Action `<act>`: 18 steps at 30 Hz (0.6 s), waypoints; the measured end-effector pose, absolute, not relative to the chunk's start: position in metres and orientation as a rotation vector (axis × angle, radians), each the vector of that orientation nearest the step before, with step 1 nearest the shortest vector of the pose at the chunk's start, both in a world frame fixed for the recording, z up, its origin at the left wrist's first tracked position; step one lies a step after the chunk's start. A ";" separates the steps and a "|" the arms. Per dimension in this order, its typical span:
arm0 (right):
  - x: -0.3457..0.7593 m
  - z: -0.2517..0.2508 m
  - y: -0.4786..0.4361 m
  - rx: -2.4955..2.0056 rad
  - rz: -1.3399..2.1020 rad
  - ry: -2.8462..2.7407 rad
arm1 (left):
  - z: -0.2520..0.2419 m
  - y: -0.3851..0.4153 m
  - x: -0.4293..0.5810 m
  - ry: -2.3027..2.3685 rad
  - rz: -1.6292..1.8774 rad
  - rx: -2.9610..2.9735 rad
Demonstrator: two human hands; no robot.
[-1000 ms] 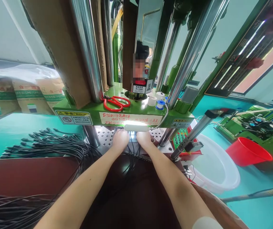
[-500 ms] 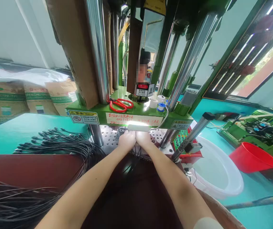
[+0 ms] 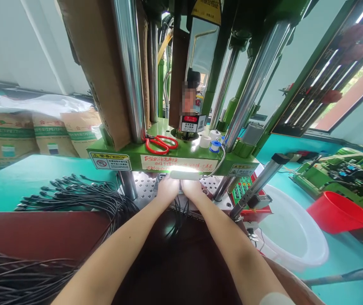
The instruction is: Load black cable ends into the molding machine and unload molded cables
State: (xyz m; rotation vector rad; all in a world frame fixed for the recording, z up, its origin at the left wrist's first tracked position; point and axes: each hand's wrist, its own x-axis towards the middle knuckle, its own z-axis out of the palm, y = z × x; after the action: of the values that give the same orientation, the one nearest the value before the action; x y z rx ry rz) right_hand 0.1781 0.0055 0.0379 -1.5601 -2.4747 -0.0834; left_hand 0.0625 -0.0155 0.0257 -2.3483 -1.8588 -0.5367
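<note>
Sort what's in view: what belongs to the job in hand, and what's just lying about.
Seemingly in use:
- left hand and right hand, fingers hidden
- black cables hanging below them
- green machine
- light bar
- cable pile, probably

Apparently just lying about:
- red-handled scissors and blue-and-white spool, on the machine
- red bucket
- paper sacks

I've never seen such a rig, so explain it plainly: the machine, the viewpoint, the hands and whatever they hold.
Every picture comes from a head-worn camera looking forward and down. The green metal machine has shiny steel columns; scissors with red handles lie on it. Below, the bare left hand and bare right hand sit close together under a white lamp bar. Thin black cables trail near them; what they grip is hidden. A bundle of black cables lies at left.
</note>
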 end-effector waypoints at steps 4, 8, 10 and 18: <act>0.203 0.044 -0.004 -1.352 -0.098 -2.605 | 0.032 -0.016 0.045 -1.671 -0.526 -2.464; 0.217 0.045 -0.005 -1.218 -0.096 -2.702 | 0.030 -0.012 0.027 -1.418 -0.456 -2.670; 0.218 0.044 -0.002 -1.205 -0.097 -2.709 | 0.025 -0.008 0.022 -1.372 -0.454 -2.726; 0.208 0.040 0.011 -1.232 -0.058 -2.669 | 0.023 0.003 0.025 -1.544 -0.437 -2.757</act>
State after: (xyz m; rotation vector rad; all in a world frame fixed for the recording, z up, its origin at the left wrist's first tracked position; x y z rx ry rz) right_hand 0.2084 0.0115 0.0401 -1.2321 -2.6687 -0.0577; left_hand 0.0248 0.0032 0.0233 -2.7572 -1.5436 -0.4371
